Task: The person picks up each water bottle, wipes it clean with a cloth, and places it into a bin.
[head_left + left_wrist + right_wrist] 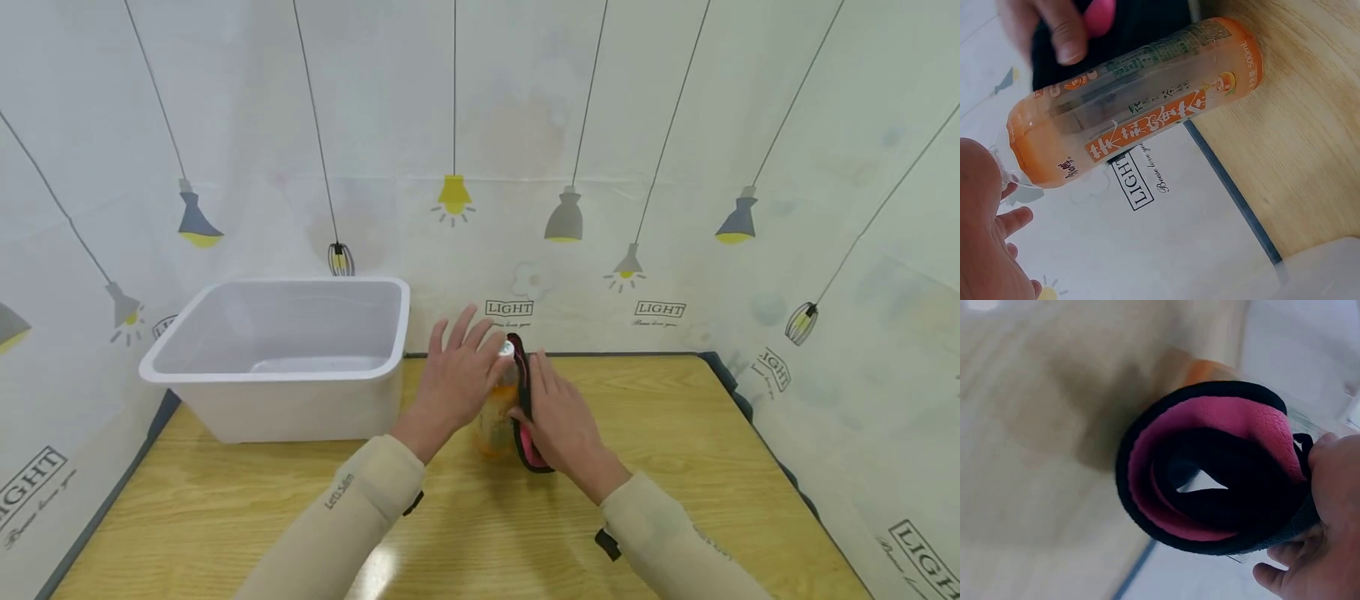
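The fingers of the left hand [456,373] are closed about the neck of the bottle [1138,103], just under its pale cap [506,348], with the outer fingers left spread. By the right hand [564,421] the wall of a black-edged, pink-lined fabric roll [1244,465] is gripped, the thumb laid on the side next to the bottle and the other fingers stretched along the opposite side. The roll is held on end, close beside the bottle; whether the two touch cannot be told.

The bottle appears upright over the worktop [675,433], a little right of the middle and nearer the far edge than the near one. Its thin, clear plastic is likely to be light, slippery and easily dented, so it is best taken by the firm neck or by the labelled body under mild pressure; how full it is cannot be made out. The roll should be soft and springy, apt to slump or unwind if only one layer is pinched, and is better cupped around its outer wall.

Beyond the far edge, movement is limited by the patterned backdrop [480,117], and in the far left corner by the white tub [307,412]. The widest room is offered towards the right edge and the near edge.
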`<state>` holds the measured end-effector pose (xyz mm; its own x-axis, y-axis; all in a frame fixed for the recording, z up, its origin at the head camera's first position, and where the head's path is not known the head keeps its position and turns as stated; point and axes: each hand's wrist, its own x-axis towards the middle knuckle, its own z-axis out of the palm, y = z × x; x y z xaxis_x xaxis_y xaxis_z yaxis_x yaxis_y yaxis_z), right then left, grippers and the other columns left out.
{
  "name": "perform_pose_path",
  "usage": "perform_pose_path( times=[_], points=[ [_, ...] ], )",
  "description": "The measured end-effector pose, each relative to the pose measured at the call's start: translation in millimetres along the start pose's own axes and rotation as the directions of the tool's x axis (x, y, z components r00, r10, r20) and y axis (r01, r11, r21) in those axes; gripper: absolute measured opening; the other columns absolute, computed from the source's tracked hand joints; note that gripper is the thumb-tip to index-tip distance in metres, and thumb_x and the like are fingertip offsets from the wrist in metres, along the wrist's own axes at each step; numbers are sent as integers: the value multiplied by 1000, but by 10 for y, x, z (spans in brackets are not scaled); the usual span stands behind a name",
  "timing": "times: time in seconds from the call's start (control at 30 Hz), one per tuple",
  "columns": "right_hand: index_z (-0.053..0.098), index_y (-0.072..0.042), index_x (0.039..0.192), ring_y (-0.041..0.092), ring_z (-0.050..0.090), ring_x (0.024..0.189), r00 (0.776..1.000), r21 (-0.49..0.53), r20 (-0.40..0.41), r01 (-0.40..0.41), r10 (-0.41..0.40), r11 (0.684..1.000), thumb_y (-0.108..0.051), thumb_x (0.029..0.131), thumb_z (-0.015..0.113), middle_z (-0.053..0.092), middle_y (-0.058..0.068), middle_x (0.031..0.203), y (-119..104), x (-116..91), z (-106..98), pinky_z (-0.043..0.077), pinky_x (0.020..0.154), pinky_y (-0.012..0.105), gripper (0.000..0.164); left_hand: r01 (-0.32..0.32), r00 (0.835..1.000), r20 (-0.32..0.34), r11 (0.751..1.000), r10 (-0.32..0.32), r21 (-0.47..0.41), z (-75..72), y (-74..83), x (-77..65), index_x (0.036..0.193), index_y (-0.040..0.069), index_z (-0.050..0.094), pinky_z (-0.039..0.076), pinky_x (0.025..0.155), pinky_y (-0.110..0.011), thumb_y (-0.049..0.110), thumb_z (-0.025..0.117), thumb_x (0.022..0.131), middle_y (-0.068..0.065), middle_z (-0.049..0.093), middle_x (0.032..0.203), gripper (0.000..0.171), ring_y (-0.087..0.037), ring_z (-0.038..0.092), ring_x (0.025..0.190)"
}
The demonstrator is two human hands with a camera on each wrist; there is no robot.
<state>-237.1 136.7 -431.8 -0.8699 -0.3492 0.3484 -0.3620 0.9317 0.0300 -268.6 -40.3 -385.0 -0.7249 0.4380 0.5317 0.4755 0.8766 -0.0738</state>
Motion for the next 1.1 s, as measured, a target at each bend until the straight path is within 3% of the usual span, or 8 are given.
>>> perform_pose_path(
  times=[0.17,0.27,0.6,0.7,0.83,0.97,1.1],
  points=[
    [23,6,151,31,37,143,986,-49,165,-12,20,999,-50,99,47,31,23,156,-7,-85,217,35,113,47,80,6,1000,7,1000,-6,-1,0,8,-1,127,24,52,26,114,-56,47,38,103,-1,48,145,36,-26,26,148],
    [25,6,151,32,36,143,974,-46,224,-23,33,999,-51,100,44,31,23,156,-18,-127,325,34,114,48,79,8,1000,19,1000,-8,10,2,15,5,128,25,51,25,114,-56,47,36,104,0,47,146,37,-26,24,148],
    [32,5,148,31,42,141,954,-37,298,21,-9,999,-50,99,46,39,21,152,27,-210,529,37,112,49,76,28,997,73,999,-29,17,-3,35,8,130,27,49,22,116,-55,49,33,104,2,43,149,38,-25,20,150],
    [32,6,148,31,44,139,961,-6,276,20,-18,1000,-48,100,46,42,21,150,45,-183,485,38,111,48,74,34,995,94,999,-36,15,-3,32,5,130,27,48,22,116,-55,49,31,104,2,42,149,38,-24,18,150],
    [36,7,145,33,55,126,985,108,170,11,-30,994,-42,99,52,53,22,139,77,-130,359,45,104,46,69,40,994,98,999,-41,10,9,24,2,131,27,47,22,116,-55,47,31,105,2,41,150,37,-24,19,150],
    [42,-1,139,33,64,110,996,260,84,4,-26,966,-36,97,58,64,15,122,116,-66,179,51,94,46,57,40,995,91,999,-41,7,5,23,-1,132,27,47,22,115,-55,47,33,105,2,41,150,37,-25,20,150],
    [47,-7,132,28,67,98,1000,313,7,26,-29,949,-32,96,61,66,9,105,145,6,-8,53,84,44,46,38,995,94,999,-39,9,-5,26,-2,134,27,46,22,115,-56,47,33,104,1,42,150,39,-25,20,150]
  ],
)
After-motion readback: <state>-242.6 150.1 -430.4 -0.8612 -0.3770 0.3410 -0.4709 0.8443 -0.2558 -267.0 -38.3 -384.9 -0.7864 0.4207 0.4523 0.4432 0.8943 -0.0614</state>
